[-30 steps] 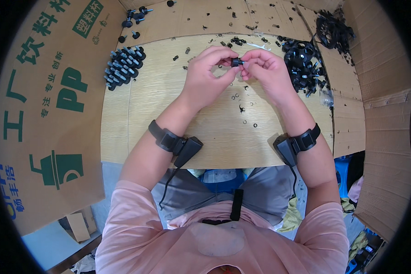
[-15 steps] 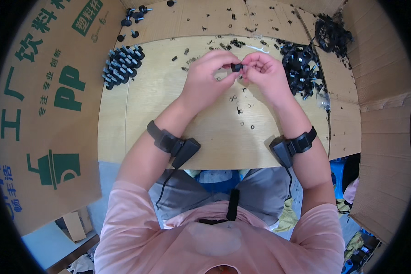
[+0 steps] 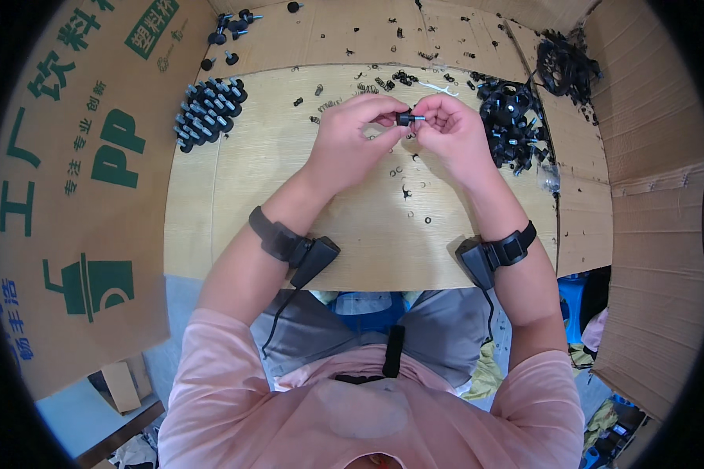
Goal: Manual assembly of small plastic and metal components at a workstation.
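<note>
Pinching a knob (image 3: 404, 119) in the left fingers (image 3: 382, 106), gripping by the black head and pointing the pale stud right. Curling the right fingers (image 3: 450, 102) just beside that stud, perhaps touching its tip; being too small to tell whether gripping it. Holding the knob over the far part of the table (image 3: 289, 203), between both hands. Showing springs (image 3: 379, 82) and a white tool (image 3: 439, 89) lying just beyond the fingers. Scattering nearer on the wood, a black clip (image 3: 406, 192) and small rings (image 3: 428, 220). Heaping up right of the hands, black parts (image 3: 512, 117) with some pale studs among them, and lying beside their near end, a clear bag (image 3: 549, 178). Tangling farther off on the cardboard (image 3: 352, 35), black bands (image 3: 567, 66). Crowding together at the table's left, many knobs (image 3: 209, 113) with pale studs showing; lying beyond these, a few loose ones (image 3: 231, 59). Wearing a black strap (image 3: 278, 238) on each forearm, carrying a cabled box (image 3: 314, 262). Flanking the table, a printed carton (image 3: 78, 180) at left.
</note>
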Demonstrator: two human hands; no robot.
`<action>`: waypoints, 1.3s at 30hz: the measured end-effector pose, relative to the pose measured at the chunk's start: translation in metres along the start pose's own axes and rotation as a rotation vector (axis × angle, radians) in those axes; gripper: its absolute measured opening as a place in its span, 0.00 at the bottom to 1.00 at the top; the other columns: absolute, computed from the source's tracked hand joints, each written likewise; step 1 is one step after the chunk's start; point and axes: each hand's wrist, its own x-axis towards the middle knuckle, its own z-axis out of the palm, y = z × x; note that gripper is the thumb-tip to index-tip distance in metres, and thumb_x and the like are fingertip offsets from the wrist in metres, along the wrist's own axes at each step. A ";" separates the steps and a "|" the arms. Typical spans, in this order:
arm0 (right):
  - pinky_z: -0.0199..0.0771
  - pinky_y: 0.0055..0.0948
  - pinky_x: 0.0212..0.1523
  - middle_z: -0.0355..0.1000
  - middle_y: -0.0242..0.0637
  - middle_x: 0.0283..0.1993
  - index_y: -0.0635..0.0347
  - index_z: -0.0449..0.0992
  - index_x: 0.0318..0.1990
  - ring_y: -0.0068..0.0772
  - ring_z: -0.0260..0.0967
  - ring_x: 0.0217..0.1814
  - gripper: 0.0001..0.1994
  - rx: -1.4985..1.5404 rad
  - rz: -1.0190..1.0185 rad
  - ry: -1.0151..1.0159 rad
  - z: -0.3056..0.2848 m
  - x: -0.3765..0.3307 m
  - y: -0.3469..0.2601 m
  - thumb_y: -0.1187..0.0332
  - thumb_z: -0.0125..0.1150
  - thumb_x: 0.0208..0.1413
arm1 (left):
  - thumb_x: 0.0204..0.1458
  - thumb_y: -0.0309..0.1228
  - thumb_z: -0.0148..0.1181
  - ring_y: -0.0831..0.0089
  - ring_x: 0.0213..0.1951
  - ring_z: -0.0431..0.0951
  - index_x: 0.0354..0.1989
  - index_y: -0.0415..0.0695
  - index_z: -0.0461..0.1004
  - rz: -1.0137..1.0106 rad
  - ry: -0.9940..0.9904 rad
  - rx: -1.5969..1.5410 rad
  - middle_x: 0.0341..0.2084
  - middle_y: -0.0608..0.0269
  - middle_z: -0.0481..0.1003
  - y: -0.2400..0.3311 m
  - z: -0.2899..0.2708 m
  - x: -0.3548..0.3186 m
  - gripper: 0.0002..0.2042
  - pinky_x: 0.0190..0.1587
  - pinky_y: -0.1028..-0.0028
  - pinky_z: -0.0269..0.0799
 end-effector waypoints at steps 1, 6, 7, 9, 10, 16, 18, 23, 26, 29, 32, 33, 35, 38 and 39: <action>0.67 0.14 0.31 0.70 0.25 0.30 0.64 0.72 0.36 0.11 0.65 0.29 0.06 0.000 0.004 -0.006 0.000 0.000 0.000 0.81 0.59 0.51 | 0.44 0.19 0.66 0.75 0.37 0.78 0.41 0.36 0.77 -0.001 0.003 -0.001 0.36 0.58 0.78 0.001 0.000 0.000 0.13 0.43 0.77 0.76; 0.67 0.13 0.32 0.71 0.26 0.30 0.64 0.72 0.37 0.11 0.65 0.29 0.07 0.012 0.000 0.011 0.001 0.000 0.000 0.81 0.59 0.50 | 0.45 0.22 0.67 0.75 0.36 0.79 0.43 0.37 0.78 -0.099 -0.012 -0.023 0.35 0.56 0.78 0.004 -0.002 0.001 0.14 0.43 0.76 0.76; 0.67 0.13 0.32 0.71 0.26 0.30 0.64 0.72 0.37 0.11 0.65 0.29 0.07 0.014 -0.004 0.006 0.002 0.000 0.000 0.81 0.59 0.50 | 0.45 0.22 0.67 0.75 0.36 0.79 0.43 0.37 0.78 -0.099 -0.012 -0.022 0.35 0.56 0.78 0.004 -0.002 0.000 0.14 0.43 0.76 0.76; 0.67 0.13 0.32 0.71 0.26 0.30 0.65 0.72 0.37 0.11 0.65 0.29 0.07 -0.004 0.003 0.019 0.001 0.000 -0.001 0.81 0.59 0.50 | 0.46 0.23 0.67 0.75 0.36 0.79 0.43 0.37 0.78 -0.130 -0.017 0.010 0.35 0.56 0.79 0.005 -0.002 0.001 0.13 0.43 0.77 0.76; 0.67 0.13 0.32 0.71 0.26 0.30 0.65 0.72 0.37 0.11 0.65 0.29 0.07 -0.001 -0.001 0.013 0.001 0.000 -0.001 0.81 0.59 0.50 | 0.46 0.23 0.67 0.75 0.36 0.79 0.43 0.37 0.78 -0.128 -0.017 0.011 0.35 0.56 0.79 0.005 -0.002 0.001 0.13 0.43 0.77 0.76; 0.67 0.13 0.31 0.71 0.26 0.30 0.64 0.72 0.37 0.11 0.65 0.29 0.07 -0.042 -0.001 0.022 0.000 0.000 -0.001 0.81 0.59 0.50 | 0.47 0.25 0.67 0.75 0.36 0.79 0.43 0.37 0.78 -0.108 -0.022 0.069 0.35 0.56 0.79 0.006 -0.004 0.001 0.13 0.43 0.76 0.75; 0.67 0.14 0.31 0.70 0.26 0.30 0.64 0.72 0.37 0.11 0.65 0.28 0.07 -0.043 0.012 0.026 0.000 0.000 -0.001 0.81 0.59 0.50 | 0.47 0.25 0.66 0.74 0.37 0.79 0.43 0.37 0.78 -0.121 -0.039 0.088 0.35 0.56 0.79 0.005 -0.004 0.001 0.14 0.43 0.76 0.75; 0.66 0.13 0.31 0.70 0.25 0.29 0.64 0.72 0.36 0.10 0.64 0.28 0.07 -0.056 0.014 0.021 0.002 -0.001 0.000 0.82 0.59 0.49 | 0.48 0.25 0.65 0.73 0.36 0.79 0.43 0.36 0.78 -0.163 -0.045 0.060 0.35 0.54 0.79 0.005 -0.004 0.001 0.13 0.42 0.76 0.75; 0.66 0.13 0.30 0.70 0.25 0.29 0.64 0.72 0.37 0.10 0.64 0.28 0.08 -0.057 0.023 0.020 0.001 0.000 0.000 0.82 0.59 0.49 | 0.49 0.25 0.65 0.72 0.35 0.80 0.42 0.35 0.78 -0.144 -0.044 0.070 0.34 0.53 0.80 0.006 -0.003 0.000 0.12 0.40 0.76 0.76; 0.66 0.13 0.30 0.70 0.25 0.30 0.64 0.72 0.37 0.11 0.65 0.28 0.08 -0.021 0.016 0.019 0.002 0.001 0.000 0.82 0.58 0.49 | 0.50 0.25 0.64 0.73 0.34 0.80 0.42 0.35 0.78 -0.054 -0.012 0.107 0.34 0.53 0.80 0.006 -0.003 0.000 0.11 0.40 0.77 0.76; 0.67 0.14 0.30 0.72 0.27 0.30 0.64 0.72 0.39 0.13 0.66 0.29 0.08 0.019 -0.002 0.022 0.005 0.000 -0.001 0.82 0.56 0.50 | 0.51 0.24 0.63 0.73 0.35 0.80 0.42 0.35 0.78 -0.063 0.019 0.067 0.34 0.54 0.79 0.005 -0.002 0.000 0.11 0.40 0.77 0.76; 0.68 0.15 0.30 0.72 0.29 0.30 0.64 0.72 0.39 0.14 0.67 0.29 0.08 0.036 -0.012 0.028 0.006 0.000 -0.002 0.82 0.55 0.52 | 0.50 0.24 0.63 0.73 0.35 0.80 0.43 0.35 0.77 -0.081 0.038 0.022 0.34 0.54 0.79 0.004 -0.002 0.000 0.11 0.40 0.77 0.76; 0.68 0.16 0.30 0.73 0.30 0.30 0.64 0.72 0.40 0.16 0.68 0.29 0.06 0.065 0.011 0.039 0.004 0.001 -0.005 0.79 0.54 0.55 | 0.50 0.23 0.64 0.73 0.36 0.80 0.43 0.35 0.77 -0.077 0.042 -0.021 0.35 0.55 0.78 0.004 -0.002 0.000 0.12 0.40 0.78 0.76; 0.69 0.17 0.30 0.73 0.32 0.30 0.64 0.73 0.40 0.18 0.68 0.28 0.05 0.156 0.099 0.050 0.001 0.002 -0.007 0.74 0.54 0.59 | 0.48 0.21 0.64 0.74 0.37 0.79 0.43 0.35 0.76 -0.039 0.050 -0.066 0.38 0.56 0.77 0.004 -0.002 0.000 0.12 0.41 0.78 0.76; 0.69 0.18 0.31 0.73 0.32 0.29 0.63 0.73 0.40 0.18 0.68 0.28 0.06 0.215 0.162 0.049 0.000 0.003 -0.007 0.71 0.54 0.61 | 0.47 0.19 0.64 0.74 0.38 0.79 0.43 0.35 0.76 -0.002 0.061 -0.062 0.39 0.56 0.76 0.004 -0.002 0.001 0.13 0.42 0.78 0.77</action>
